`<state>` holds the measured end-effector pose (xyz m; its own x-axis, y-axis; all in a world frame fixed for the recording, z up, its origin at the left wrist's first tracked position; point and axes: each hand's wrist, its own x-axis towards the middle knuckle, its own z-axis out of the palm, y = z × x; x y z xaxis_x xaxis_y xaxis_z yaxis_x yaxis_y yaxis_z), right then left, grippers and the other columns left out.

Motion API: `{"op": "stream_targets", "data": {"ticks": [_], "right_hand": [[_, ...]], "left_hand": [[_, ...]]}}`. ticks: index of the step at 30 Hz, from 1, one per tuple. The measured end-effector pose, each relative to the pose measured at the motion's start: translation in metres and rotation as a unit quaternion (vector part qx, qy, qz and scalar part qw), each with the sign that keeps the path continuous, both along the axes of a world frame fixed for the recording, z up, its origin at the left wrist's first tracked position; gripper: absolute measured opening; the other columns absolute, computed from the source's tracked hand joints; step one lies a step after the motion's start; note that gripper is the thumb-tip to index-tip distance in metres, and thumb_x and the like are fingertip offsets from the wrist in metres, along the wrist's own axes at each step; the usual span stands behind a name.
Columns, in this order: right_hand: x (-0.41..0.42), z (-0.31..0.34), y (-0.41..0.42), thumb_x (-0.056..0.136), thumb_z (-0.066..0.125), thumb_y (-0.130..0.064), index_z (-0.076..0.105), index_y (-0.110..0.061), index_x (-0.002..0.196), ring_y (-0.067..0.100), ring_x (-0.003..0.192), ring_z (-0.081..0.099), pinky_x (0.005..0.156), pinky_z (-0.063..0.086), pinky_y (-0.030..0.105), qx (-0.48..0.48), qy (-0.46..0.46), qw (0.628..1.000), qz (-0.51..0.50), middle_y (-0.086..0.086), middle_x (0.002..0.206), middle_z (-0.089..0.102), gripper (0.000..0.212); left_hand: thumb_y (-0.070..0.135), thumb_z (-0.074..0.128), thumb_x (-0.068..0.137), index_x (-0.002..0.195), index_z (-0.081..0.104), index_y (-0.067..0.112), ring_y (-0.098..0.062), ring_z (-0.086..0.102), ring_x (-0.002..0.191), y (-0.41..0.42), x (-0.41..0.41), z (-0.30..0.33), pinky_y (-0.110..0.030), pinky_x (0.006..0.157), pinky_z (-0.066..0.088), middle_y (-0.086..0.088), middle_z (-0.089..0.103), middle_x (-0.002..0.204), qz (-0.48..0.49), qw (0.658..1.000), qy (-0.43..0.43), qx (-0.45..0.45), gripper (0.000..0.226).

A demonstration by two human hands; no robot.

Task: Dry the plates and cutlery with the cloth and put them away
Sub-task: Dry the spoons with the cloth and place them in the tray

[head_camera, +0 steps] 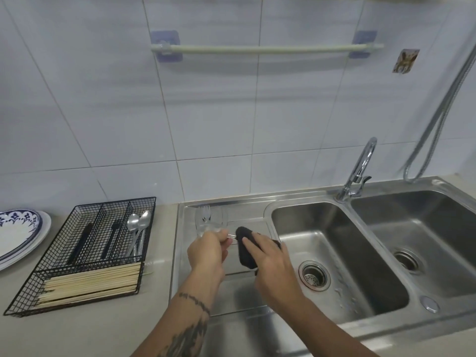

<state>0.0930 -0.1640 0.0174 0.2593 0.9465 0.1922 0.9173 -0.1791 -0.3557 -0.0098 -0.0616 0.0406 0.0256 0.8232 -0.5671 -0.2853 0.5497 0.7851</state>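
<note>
My left hand point(208, 249) pinches one end of a metal piece of cutlery point(232, 236) over the steel drainboard point(231, 292). My right hand point(268, 261) holds a dark cloth point(243, 240) wrapped around the other end, which is hidden. Behind my left hand a clear glass point(210, 219) stands on the drainboard with forks in it. A black wire cutlery tray point(85, 253) on the counter to the left holds two spoons point(137, 228), dark-handled utensils and wooden chopsticks point(90, 282). Stacked plates point(18, 235), the top one blue-patterned, lie at the far left.
A double steel sink point(334, 253) with a chrome faucet point(360, 171) fills the right side. A hose point(443, 104) hangs at the far right. A towel bar point(268, 48) is fixed to the tiled wall above.
</note>
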Motion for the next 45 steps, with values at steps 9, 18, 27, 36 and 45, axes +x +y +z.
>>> {"op": "stream_targets", "data": {"ticks": [9,18,27,36,45], "right_hand": [[0.011,0.008,0.001,0.065,0.069,0.004,0.060,-0.019,0.131,0.026,0.112,0.055,0.098,0.046,0.044,0.098,0.005,0.995,0.035,0.001,0.124,0.061,0.070],[0.037,0.019,-0.003,0.066,0.043,0.006,0.068,-0.034,0.102,0.016,0.085,0.060,0.076,0.053,0.036,0.078,0.208,0.975,-0.032,-0.012,0.095,0.065,0.059],[0.036,0.024,0.001,0.070,0.045,0.012,0.067,-0.029,0.100,0.022,0.080,0.059,0.071,0.054,0.037,0.089,0.212,0.973,-0.035,-0.009,0.096,0.061,0.055],[0.017,0.007,-0.008,0.058,0.069,-0.002,0.059,-0.018,0.130,0.025,0.122,0.055,0.109,0.035,0.055,0.120,-0.125,0.985,0.026,0.000,0.128,0.061,0.075],[0.013,0.010,-0.009,0.058,0.070,0.000,0.058,-0.014,0.135,0.028,0.130,0.052,0.113,0.030,0.058,0.088,-0.110,0.990,0.002,0.004,0.135,0.061,0.079]], "left_hand": [[-0.006,0.059,0.084,0.094,0.066,0.001,-0.016,0.070,0.057,-0.011,0.001,0.005,-0.032,0.063,0.057,-0.005,0.069,0.060,-0.039,0.995,-0.090,-0.018,0.014],[0.000,0.066,0.092,0.094,0.070,0.011,-0.022,0.070,0.085,-0.010,-0.015,0.006,-0.034,0.076,0.057,-0.011,0.072,0.093,-0.170,0.971,-0.094,0.142,0.012],[0.015,0.061,0.098,0.090,0.077,0.034,0.001,0.064,0.067,-0.010,-0.019,0.000,-0.016,0.061,0.049,0.014,0.077,0.083,-0.143,0.939,0.142,0.280,0.026],[0.010,0.061,0.089,0.090,0.077,0.022,-0.014,0.072,0.065,-0.016,-0.011,0.000,-0.033,0.062,0.062,0.003,0.075,0.075,-0.078,0.958,0.181,0.210,0.021],[0.005,0.062,0.093,0.087,0.070,0.020,-0.022,0.072,0.076,-0.014,-0.013,0.004,-0.025,0.060,0.056,-0.007,0.073,0.089,-0.060,0.984,0.096,0.134,0.018]]}}
